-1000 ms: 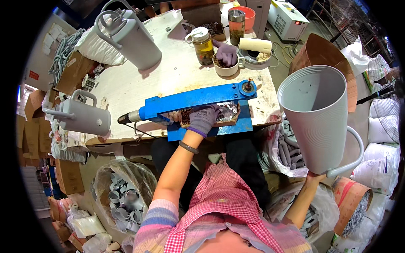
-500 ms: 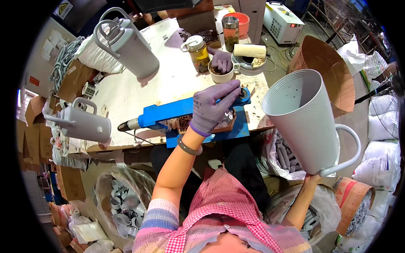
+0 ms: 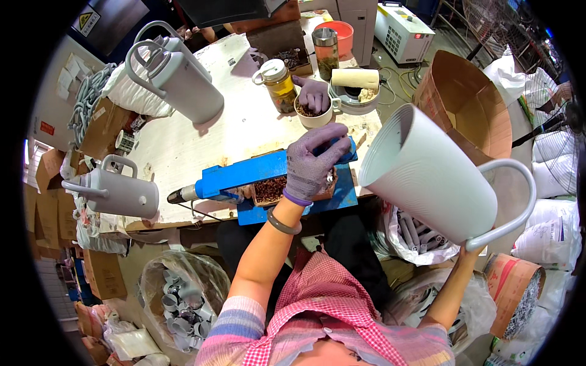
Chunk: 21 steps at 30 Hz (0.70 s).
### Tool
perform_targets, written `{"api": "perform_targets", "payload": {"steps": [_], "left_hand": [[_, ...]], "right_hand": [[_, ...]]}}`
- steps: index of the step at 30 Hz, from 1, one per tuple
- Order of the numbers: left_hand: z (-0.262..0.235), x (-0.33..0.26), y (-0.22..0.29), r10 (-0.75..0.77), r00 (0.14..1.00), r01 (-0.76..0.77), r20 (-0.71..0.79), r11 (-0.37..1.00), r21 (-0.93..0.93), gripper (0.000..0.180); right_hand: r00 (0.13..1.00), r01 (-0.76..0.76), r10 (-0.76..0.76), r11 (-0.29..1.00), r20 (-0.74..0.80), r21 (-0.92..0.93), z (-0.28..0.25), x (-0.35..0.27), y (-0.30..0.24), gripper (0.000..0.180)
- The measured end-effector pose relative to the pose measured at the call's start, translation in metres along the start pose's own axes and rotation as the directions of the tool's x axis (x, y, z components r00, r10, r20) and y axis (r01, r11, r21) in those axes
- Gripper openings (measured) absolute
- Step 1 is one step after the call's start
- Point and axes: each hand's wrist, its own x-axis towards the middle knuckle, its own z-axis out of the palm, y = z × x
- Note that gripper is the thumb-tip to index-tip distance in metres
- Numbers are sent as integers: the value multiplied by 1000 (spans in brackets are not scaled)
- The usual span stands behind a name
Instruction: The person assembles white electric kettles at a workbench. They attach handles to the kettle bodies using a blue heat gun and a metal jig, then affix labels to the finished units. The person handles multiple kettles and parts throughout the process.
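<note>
My left hand (image 3: pixel 312 160), in a purple glove, is over the end of a blue machine arm (image 3: pixel 256 169) on the table's front edge. Its thumb and fingers are bent together there; anything small between them is hidden. My right hand (image 3: pixel 470 249) supports a large grey watering-can body (image 3: pixel 436 183) at its base, near the looped handle (image 3: pixel 530 195). The can is tilted, its wide ribbed mouth facing left towards the machine. Most of the right hand's fingers are behind the can. Under the blue arm sits a tray of small brown parts (image 3: pixel 268 190).
Grey watering cans (image 3: pixel 189 88) stand at the table's left, with a smaller one (image 3: pixel 125 192) nearer. A drink jar (image 3: pixel 279 88), a cup with a purple glove (image 3: pixel 314 116) and a tape roll (image 3: pixel 357 97) are behind the machine. Bags of grey parts (image 3: pixel 183 305) and a cardboard box (image 3: pixel 467 110) surround me.
The watering can has tipped further, its mouth swinging left towards the blue arm. My left fingers, stretched out before, are now more bent at the arm's end. The view has shifted slightly.
</note>
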Motion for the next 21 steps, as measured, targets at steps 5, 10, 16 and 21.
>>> {"api": "perform_targets", "payload": {"steps": [5, 10, 16, 21], "left_hand": [[-18, -12, 19, 8, 998, -23, -58, 966, -258, 55], [-39, -43, 10, -168, 982, 173, 90, 984, -51, 44], [-87, -65, 10, -138, 919, 146, -370, 989, -6, 42], [-122, -83, -8, -1, 831, 104, -557, 983, 153, 37]], "right_hand": [[968, 49, -36, 998, 250, -45, 63, 41, -38, 41], [868, 103, -57, 993, 493, -66, 155, 64, -40, 35], [737, 193, -74, 975, 672, -105, 270, -3, -16, 34], [670, 132, -152, 988, 727, 85, 304, -39, 23, 34]]}}
